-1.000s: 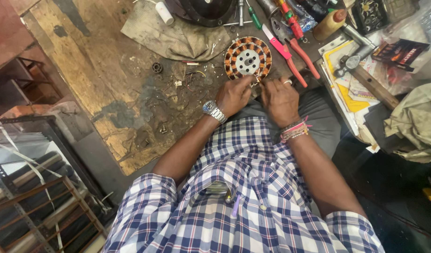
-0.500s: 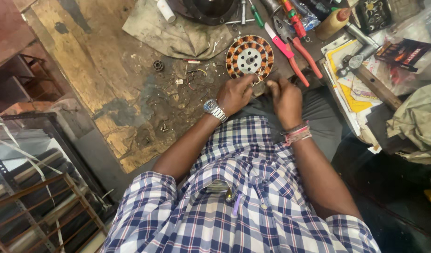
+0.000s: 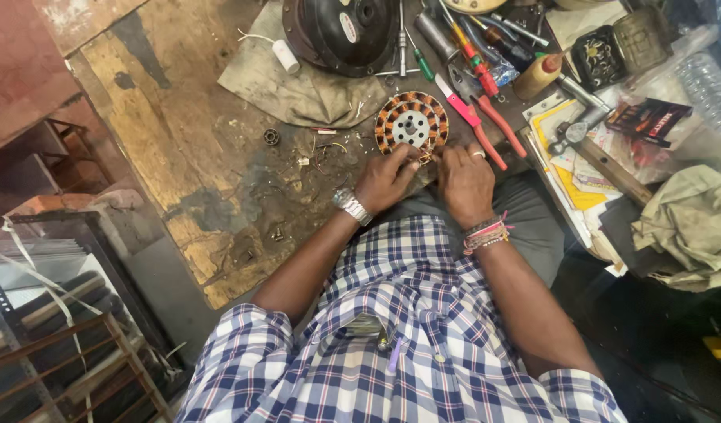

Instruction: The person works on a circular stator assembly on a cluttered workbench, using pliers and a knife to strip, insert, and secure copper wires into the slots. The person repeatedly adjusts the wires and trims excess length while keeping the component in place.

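A worn wooden worktop (image 3: 180,149), its surface scarred, stained and flaking to pale yellow along the near edge, carries a spread of repair gear. At the far edge sits a dark, round metal motor housing (image 3: 341,31), resting partly on a crumpled, oil-grey cloth (image 3: 298,86). A second rumpled cloth (image 3: 685,227), khaki in colour, lies heaped at the right edge, near yellow and white papers (image 3: 568,168).

Just in front of the grey cloth, toward the middle of the worktop's near side, lies the stator (image 3: 412,123): a flat disc with a silver hub and a ring of copper-orange windings set in dark slots. The person's left hand (image 3: 385,178), a steel-link watch on its wrist, curls at the disc's near rim, fingertips pinched together; what they pinch is too small to make out. The right hand (image 3: 466,182), a ring on one finger and bright woven threads round the wrist, bends at the same rim just beside it, fingers closed toward the left hand's tips; whether it grasps anything cannot be told.

Red-handled pliers (image 3: 489,125) lie angled to the right of the disc, beside screwdrivers with striped plastic handles (image 3: 470,55). A small dark bearing (image 3: 272,137) and wire scraps (image 3: 321,149) dot the wood left of the disc.
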